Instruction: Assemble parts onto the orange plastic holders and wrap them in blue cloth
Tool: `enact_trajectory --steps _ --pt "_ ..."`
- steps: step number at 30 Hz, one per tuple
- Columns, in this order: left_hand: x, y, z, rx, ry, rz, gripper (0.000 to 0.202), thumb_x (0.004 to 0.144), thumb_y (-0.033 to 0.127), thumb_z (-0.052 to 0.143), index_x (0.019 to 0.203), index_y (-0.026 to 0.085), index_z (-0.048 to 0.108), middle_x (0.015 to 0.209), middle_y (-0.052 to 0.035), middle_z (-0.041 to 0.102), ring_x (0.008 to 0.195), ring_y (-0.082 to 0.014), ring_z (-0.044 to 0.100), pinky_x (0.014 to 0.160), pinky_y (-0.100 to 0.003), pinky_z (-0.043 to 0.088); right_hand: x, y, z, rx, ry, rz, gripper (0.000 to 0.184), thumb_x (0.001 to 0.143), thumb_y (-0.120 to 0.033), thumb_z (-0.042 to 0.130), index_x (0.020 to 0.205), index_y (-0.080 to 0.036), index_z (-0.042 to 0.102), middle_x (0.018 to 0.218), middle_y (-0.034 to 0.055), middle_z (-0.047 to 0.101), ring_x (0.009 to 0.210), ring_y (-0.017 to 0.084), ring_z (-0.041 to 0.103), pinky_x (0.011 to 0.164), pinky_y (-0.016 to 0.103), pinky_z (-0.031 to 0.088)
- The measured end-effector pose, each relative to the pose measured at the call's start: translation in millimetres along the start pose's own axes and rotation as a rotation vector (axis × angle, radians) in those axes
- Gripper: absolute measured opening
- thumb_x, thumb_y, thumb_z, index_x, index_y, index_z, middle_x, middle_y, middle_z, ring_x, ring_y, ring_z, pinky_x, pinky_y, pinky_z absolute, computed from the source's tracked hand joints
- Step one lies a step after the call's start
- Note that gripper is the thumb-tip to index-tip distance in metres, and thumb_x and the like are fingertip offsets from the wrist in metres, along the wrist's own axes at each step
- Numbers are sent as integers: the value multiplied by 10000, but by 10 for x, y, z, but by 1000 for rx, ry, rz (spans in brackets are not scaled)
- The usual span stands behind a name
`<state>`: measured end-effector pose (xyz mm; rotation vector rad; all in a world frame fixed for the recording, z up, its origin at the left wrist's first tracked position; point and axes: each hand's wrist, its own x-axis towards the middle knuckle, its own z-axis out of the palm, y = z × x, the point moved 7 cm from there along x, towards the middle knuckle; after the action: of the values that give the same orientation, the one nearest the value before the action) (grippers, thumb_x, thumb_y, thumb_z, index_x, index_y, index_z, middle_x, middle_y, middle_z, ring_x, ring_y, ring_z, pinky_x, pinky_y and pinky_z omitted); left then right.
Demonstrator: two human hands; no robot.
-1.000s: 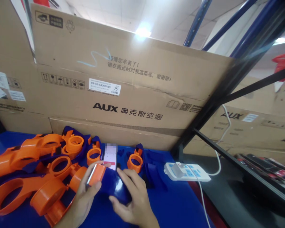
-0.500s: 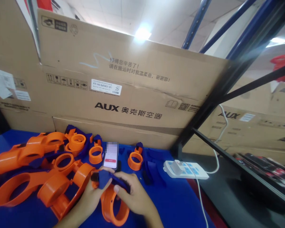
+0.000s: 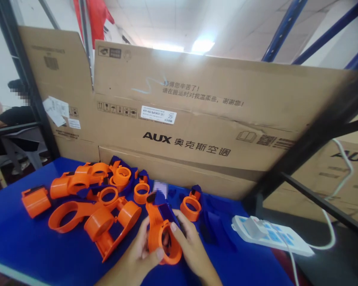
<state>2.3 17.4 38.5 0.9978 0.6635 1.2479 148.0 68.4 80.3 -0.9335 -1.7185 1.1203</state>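
Both my hands hold an orange tape dispenser with a blue part at its upper end and along its right side. My left hand is closed around the left side, its thumb on the lower rim of the ring. My right hand grips the right side, thumb near the top of the ring and fingers behind the blue part. Just beyond the held piece, a phone is partly hidden. Another orange dispenser with a blue top stands to the right of it.
Several orange dispensers and blue parts are heaped on the blue table at left. Dark blue pieces lie right of my hands, near a white power strip with cables. A cardboard wall closes the back. A person sits far left.
My view has swung left, bringing the person into sight. The dispenser has been raised and turned, and my left hand has shifted from its blue end to the side of the ring.
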Motion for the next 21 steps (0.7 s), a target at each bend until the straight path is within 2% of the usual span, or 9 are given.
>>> enact_trajectory --steps 3,5,7,9,12,14,16,21 --pt "-82 28 -72 -19 67 -7 746 787 350 843 1457 354 515 1254 -113 737 1027 -327 752 942 -495 568 -49 -42 -18 -89 -7 -74 526 992 -653 474 1312 -272 645 1294 112 698 1099 317 689 919 410 581" --pt "-85 119 -208 -79 156 -22 743 757 346 857 1425 329 533 1277 -142 732 953 -339 773 830 -482 607 -43 -1 -52 -94 -3 -82 562 1015 -656 391 1314 -264 659 1247 113 714 1108 318 678 974 438 545" --pt "-56 319 -406 -144 261 -10 687 792 341 820 1414 306 530 1280 -157 731 977 -348 767 804 -495 619 -9 77 -74 -71 -14 -59 599 1033 -647 320 1325 -249 661 1098 104 741 958 290 694 909 435 556" --pt "6 607 -642 -188 361 39 564 847 319 765 1370 263 562 1294 -159 723 1036 -340 750 863 -514 614 31 145 -90 -36 -20 -44 649 1037 -653 264 1302 -231 679 976 95 737 829 265 671 804 410 561" --pt "176 952 -975 -212 429 12 251 881 250 712 1121 187 674 1238 -158 739 1081 -315 736 934 -484 607 68 212 -110 2 -12 -37 675 1033 -661 252 1220 -214 721 935 102 728 783 256 641 723 380 538" --pt "306 1057 -1191 -208 482 -48 134 886 215 692 1011 170 690 1139 -160 763 1034 -305 747 922 -477 614 76 234 -103 18 -24 -36 663 1033 -654 269 1180 -210 738 942 111 732 776 257 635 706 376 524" --pt "431 1129 -1386 -202 538 -31 60 887 200 684 946 190 675 1067 -139 773 987 -286 752 907 -470 618 77 232 -93 34 -33 -42 651 1034 -647 282 1153 -209 749 947 118 737 775 260 634 695 378 517" --pt "645 1192 -1708 -190 634 31 53 892 180 668 874 219 637 943 -73 763 863 -205 744 906 -389 593 83 167 -97 50 -3 -45 621 1028 -640 320 1133 -217 761 989 128 749 792 267 636 677 377 516"
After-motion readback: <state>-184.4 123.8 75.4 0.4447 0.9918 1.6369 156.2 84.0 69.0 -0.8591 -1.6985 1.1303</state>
